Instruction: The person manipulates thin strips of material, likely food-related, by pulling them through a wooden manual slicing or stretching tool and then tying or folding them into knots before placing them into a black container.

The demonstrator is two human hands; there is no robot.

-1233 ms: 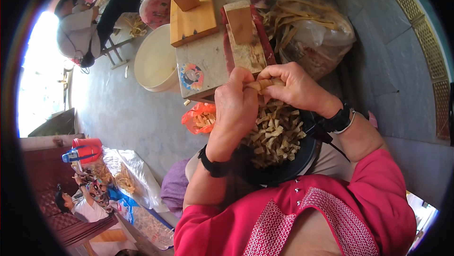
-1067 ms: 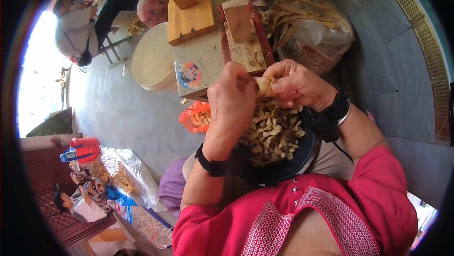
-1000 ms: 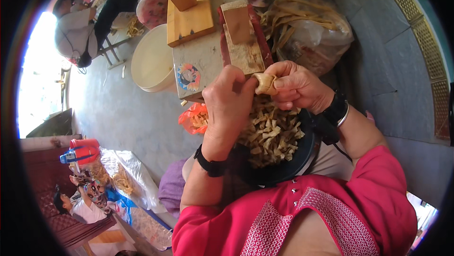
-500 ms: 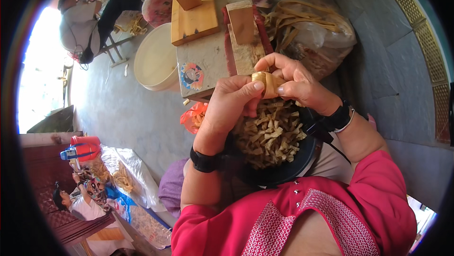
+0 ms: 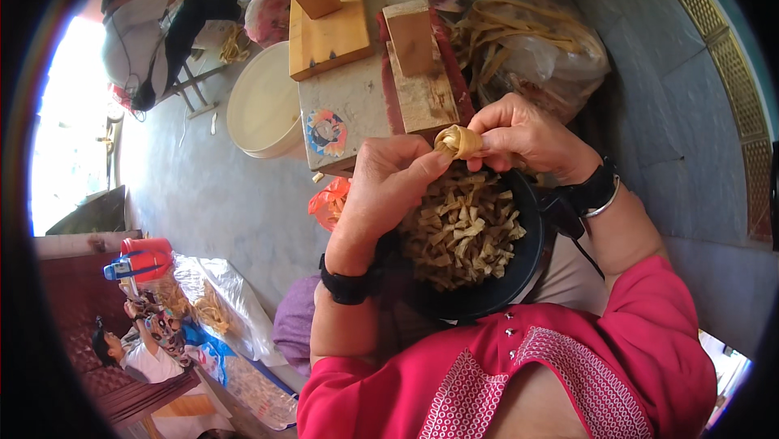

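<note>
A pale tan, flat strip (image 5: pixel 462 142), coiled and folded into a small knot-like bundle, is held up in front of me. I cannot make out what the strip is made of. My left hand (image 5: pixel 388 183) pinches its left side between thumb and forefinger. On the right side, the fingertips of my right hand (image 5: pixel 531 140) are closed on the same bundle. Just below both hands, a dark round basin (image 5: pixel 531 224) rests at my lap, filled with many small folded tan pieces (image 5: pixel 466 232).
Beyond my hands stands a grey-topped bench (image 5: pixel 349 98) bearing wooden blocks (image 5: pixel 333 33). A clear plastic bag (image 5: pixel 560 74) of long tan strips lies right of it; a white tub (image 5: pixel 264 102) is left. An orange plastic bag (image 5: pixel 329 202) sits near my left wrist. Two people work at left.
Both hands have turned the bundle, so its coiled end now shows. My right fingers have drawn in around its right side, and my left hand has shifted slightly.
</note>
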